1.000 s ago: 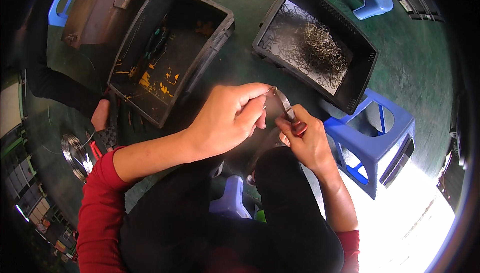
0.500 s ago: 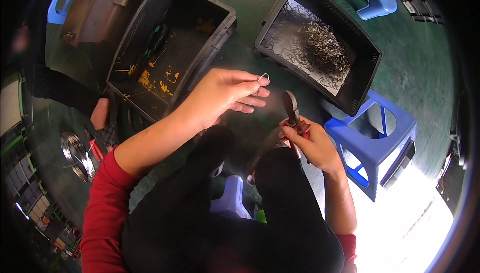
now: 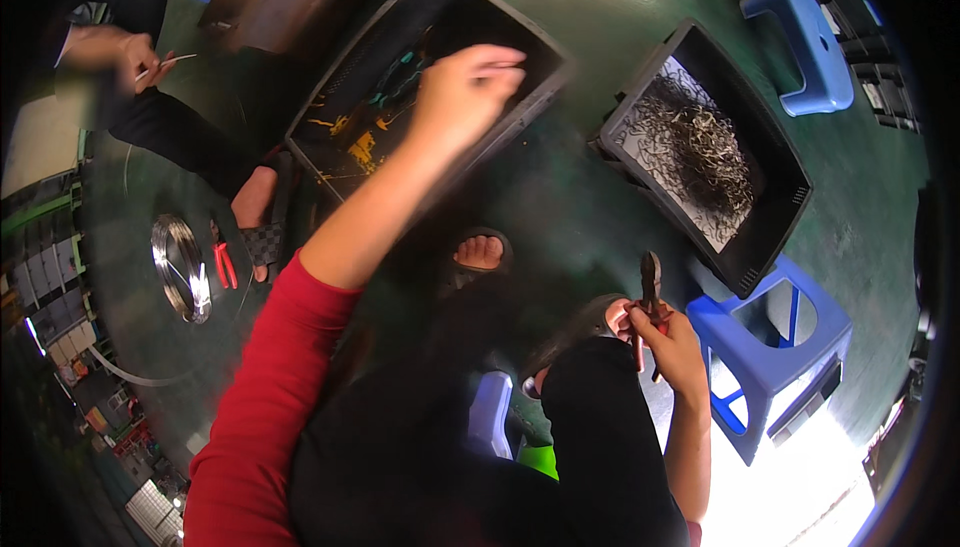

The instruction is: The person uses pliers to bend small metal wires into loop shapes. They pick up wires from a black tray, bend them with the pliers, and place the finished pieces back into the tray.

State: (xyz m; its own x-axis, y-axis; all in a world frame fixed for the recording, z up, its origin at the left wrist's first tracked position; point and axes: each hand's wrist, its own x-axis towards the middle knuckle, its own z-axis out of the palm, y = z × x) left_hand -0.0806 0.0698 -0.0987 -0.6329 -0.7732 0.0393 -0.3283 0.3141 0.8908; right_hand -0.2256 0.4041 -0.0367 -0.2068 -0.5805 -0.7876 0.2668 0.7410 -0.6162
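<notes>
My left hand [image 3: 465,92] is stretched out over the black crate [image 3: 540,27] on the left, smeared by motion. Its fingers look curled, but whether anything is between them cannot be made out. Inside that crate lie yellow pieces [image 3: 363,150] and a teal-handled tool [image 3: 400,69]. Beside my right knee, my right hand [image 3: 668,340] is closed around red-handled pliers [image 3: 651,287], their dark jaws pointing up. A second black crate [image 3: 776,182], to the right, holds a heap of bent wire hooks [image 3: 705,147] on a white sheet.
A co-worker's hand [image 3: 140,62] at the upper left holds a thin rod. A wire coil [image 3: 180,269] and other red-handled pliers [image 3: 224,259] lie on the floor at left. Blue stools stand at right, one [image 3: 770,317] near my right hand, another [image 3: 810,52] farther off.
My left hand, which held a bent wire hook between the crates, has swung up and left over the left crate. My right hand keeps the pliers. The view has shifted.
</notes>
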